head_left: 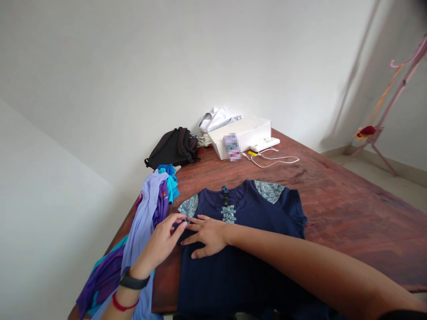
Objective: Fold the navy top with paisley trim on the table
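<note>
A navy blue top with patterned shoulder patches lies flat on the wooden table. My right hand lies flat on its left side, fingers spread, open. My left hand is just left of it, fingers pinched on the garment's left sleeve edge near the shoulder patch. A black band and a red string are on my left wrist.
A pile of lilac, purple and teal clothes hangs over the table's left edge. At the back lie a black backpack, a white box, a white cable and white cloth. A pink stand is at right.
</note>
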`<state>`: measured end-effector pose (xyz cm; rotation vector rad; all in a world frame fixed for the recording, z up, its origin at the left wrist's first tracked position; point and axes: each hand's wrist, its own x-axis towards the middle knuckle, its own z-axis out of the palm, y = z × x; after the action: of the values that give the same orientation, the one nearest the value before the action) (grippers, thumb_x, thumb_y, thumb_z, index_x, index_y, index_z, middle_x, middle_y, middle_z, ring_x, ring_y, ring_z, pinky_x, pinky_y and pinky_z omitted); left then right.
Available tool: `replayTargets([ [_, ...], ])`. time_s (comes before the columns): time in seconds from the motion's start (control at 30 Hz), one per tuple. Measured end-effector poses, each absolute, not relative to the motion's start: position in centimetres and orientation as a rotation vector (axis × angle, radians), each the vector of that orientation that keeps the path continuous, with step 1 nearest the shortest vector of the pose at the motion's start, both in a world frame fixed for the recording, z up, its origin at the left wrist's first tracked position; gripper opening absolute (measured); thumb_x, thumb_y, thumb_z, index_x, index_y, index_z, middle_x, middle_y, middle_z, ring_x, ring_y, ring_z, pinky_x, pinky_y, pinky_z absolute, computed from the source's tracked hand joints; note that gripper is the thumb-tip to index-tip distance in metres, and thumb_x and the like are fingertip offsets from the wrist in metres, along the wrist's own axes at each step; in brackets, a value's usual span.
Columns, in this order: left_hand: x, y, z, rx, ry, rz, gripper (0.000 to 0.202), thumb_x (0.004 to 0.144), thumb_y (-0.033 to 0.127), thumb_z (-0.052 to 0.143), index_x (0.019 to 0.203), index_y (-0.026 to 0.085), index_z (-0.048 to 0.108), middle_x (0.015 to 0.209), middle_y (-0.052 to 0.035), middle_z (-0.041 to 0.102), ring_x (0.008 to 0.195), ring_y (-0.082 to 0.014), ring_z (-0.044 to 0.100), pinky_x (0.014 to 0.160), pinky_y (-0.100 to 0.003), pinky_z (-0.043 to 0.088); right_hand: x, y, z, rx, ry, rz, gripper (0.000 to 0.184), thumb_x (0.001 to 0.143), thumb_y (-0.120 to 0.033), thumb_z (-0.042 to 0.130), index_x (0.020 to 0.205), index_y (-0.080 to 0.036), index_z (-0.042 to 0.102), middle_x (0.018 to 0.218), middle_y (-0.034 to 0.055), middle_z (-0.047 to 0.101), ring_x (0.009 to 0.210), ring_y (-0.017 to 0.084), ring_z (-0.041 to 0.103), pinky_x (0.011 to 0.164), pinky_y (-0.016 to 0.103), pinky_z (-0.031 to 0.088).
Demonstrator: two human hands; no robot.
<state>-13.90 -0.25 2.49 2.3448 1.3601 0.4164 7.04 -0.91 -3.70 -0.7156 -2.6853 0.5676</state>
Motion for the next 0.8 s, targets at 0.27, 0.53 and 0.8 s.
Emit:
replayTargets([
  [0.27, -9.3, 5.0, -0.1, 2.404, 1.099, 0.338, 0.055, 0.102, 0.052, 0.037, 0.147, 0.022, 0.049, 0.159, -0.0056, 0.039, 0.148, -0.0218, 0.032, 0.124, -0.041, 0.025, 7.0, -0.7, -4.2, -0.666, -2.637, 0.489, 0.057, 0.091, -0.053, 0.060, 0.142, -0.026, 0.057, 0.153, 0.0160, 0.046, 0.145, 0.037, 0.035, 0.118, 0.061, 0.021],
  [0.53, -6.9, 8.7, -3.3, 2.572, 1.092, 0.154, 0.057, 0.099, 0.052, 0.047, 0.151, 0.026, 0.045, 0.165, -0.0032, 0.022, 0.154, -0.0255, 0.014, 0.125, -0.047, 0.019, 6.7, -0.2, -5.2, -0.632, -2.591, 0.498, 0.065, 0.090, -0.055, 0.061, 0.143, -0.019, 0.054, 0.149, 0.0178, 0.051, 0.140, 0.034, 0.045, 0.119, 0.053, 0.023],
  [0.8, -7.7, 8.8, -3.7, 2.656, 1.019, 0.227, 0.054, 0.100, 0.046, 0.049, 0.151, 0.028, 0.044, 0.166, -0.0046, 0.016, 0.154, -0.0262, 0.015, 0.124, -0.047, 0.018, 6.8, -0.1, -4.8, -0.630, -2.575, 0.530, 0.064, 0.089, -0.054, 0.064, 0.140, -0.017, 0.056, 0.147, 0.0147, 0.054, 0.140, 0.030, 0.045, 0.121, 0.049, 0.020],
])
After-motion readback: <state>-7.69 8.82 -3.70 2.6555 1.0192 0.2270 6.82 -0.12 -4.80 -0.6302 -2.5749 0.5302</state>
